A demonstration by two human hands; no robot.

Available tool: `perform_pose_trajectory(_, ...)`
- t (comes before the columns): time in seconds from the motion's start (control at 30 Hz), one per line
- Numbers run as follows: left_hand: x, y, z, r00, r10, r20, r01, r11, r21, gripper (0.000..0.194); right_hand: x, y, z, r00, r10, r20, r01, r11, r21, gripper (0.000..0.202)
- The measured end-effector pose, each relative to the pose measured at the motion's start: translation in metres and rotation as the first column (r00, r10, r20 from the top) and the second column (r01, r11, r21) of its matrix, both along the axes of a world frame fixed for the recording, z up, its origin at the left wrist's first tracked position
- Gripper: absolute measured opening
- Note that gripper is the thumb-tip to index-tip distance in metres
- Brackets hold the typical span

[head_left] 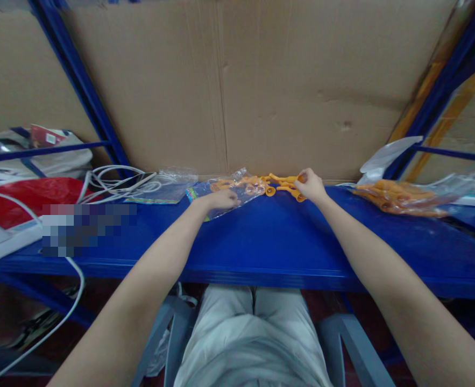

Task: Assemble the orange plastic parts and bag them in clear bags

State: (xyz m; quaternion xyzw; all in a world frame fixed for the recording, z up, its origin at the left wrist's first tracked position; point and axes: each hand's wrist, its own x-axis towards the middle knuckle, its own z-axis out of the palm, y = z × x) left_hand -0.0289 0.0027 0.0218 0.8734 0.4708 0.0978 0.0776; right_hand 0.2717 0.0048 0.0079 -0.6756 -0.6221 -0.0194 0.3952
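Blue tabletop [269, 242] bears, left to right: flat clear packaging [175, 188], clear bag [245, 198] containing orange pieces [221, 184], loose orange pieces [270, 191], another orange-filled bag [398, 198].

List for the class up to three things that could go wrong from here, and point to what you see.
The thin clear bag at the left hand might crumple or tear.
The loose orange pieces by the right hand could get knocked aside.
The white cable hanging over the front of the blue table could snag someone.
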Motion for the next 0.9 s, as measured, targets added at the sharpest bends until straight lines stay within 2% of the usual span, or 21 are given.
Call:
perform_pose_trajectory(0.03,0.001,0.001,-0.001,0.999,-0.014,-0.034,0.013,0.999,-0.029,0.028,0.003,0.002,0.001,0.995,0.020,-0.100,-0.019,1.000,0.014,0.024)
perform_pose_trajectory(0.1,0.002,0.004,-0.004,0.996,0.006,-0.091,-0.005,1.000,0.010,0.036,0.006,0.005,0.003,0.951,0.081,-0.298,-0.069,0.996,0.051,0.023)
perform_pose_trajectory(0.17,0.004,0.008,-0.009,0.993,0.070,-0.100,-0.057,0.991,0.122,0.040,0.006,0.005,0.006,0.870,0.152,-0.469,-0.119,0.988,0.098,0.021)
perform_pose_trajectory(0.23,0.006,0.011,-0.016,0.986,0.132,-0.102,-0.113,0.979,0.172,0.044,0.004,0.004,0.009,0.779,0.201,-0.594,-0.144,0.979,0.143,0.020)
perform_pose_trajectory(0.33,0.009,0.013,-0.025,0.974,0.165,-0.154,-0.153,0.985,0.086,0.060,-0.001,-0.001,0.016,0.667,0.219,-0.712,-0.118,0.975,0.189,0.021)
perform_pose_trajectory(0.47,0.008,0.013,-0.025,0.972,0.015,-0.236,-0.046,0.991,-0.123,0.060,-0.003,-0.007,0.025,0.577,0.236,-0.782,-0.100,0.971,0.219,0.022)
perform_pose_trajectory(0.6,0.002,0.010,-0.012,0.979,-0.105,-0.173,0.073,0.981,-0.181,0.052,-0.007,-0.013,0.034,0.531,0.236,-0.814,-0.125,0.972,0.201,0.021)
perform_pose_trajectory(0.73,-0.002,0.006,-0.002,0.997,-0.067,-0.037,0.057,0.974,-0.220,0.036,-0.018,-0.020,0.039,0.539,0.299,-0.788,-0.241,0.951,0.195,0.019)
perform_pose_trajectory(0.9,0.001,0.005,0.000,0.998,0.014,0.065,-0.004,0.987,-0.161,0.028,-0.033,-0.030,0.037,0.580,0.431,-0.691,-0.501,0.858,0.115,0.016)
